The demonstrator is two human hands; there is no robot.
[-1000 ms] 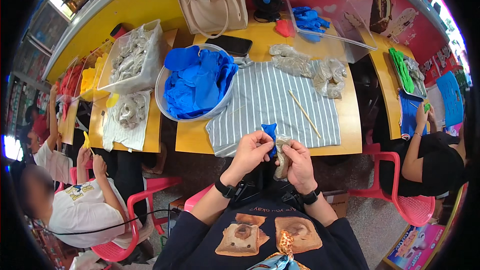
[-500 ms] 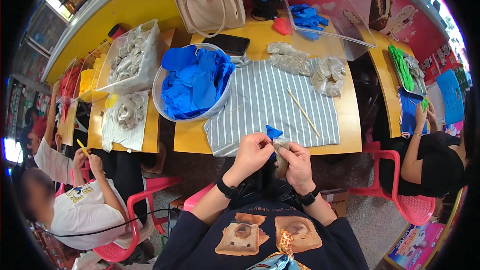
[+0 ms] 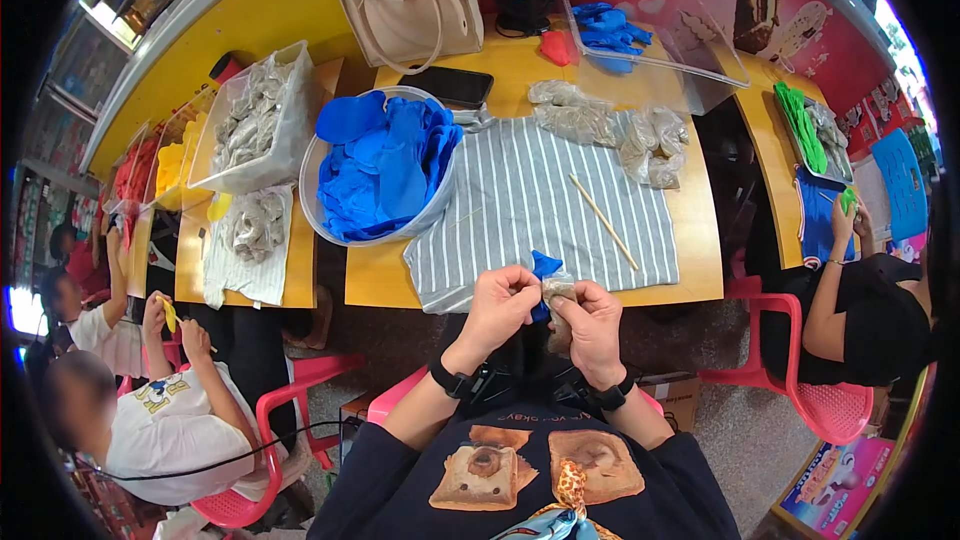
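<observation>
My left hand (image 3: 503, 306) is closed in a pinch at the table's near edge. A blue rubbery piece (image 3: 545, 263), like a limp balloon, shows above and below its fingertips. Just to the right, my right hand (image 3: 591, 325) grips a small clear bag (image 3: 559, 287) of brownish, grainy filling between thumb and fingers. The bag's top touches the blue piece; its lower part is partly hidden by my right hand. Both hands are over the near edge of a grey-and-white striped cloth (image 3: 530, 190). A thin wooden stick (image 3: 603, 221) lies on that cloth.
A round tub (image 3: 311, 190) of flat blue pieces stands left of the cloth. Several filled clear bags (image 3: 652, 147) lie at its far right. Behind are a phone (image 3: 458, 86), a tote bag (image 3: 465, 10), and a clear bin (image 3: 690, 85). Co-workers (image 3: 185, 425) sit at both sides.
My hands stay nearly in place, with the bag shifted slightly against the blue piece. The view has moved a little. At left, a co-worker's yellow piece is held differently.
</observation>
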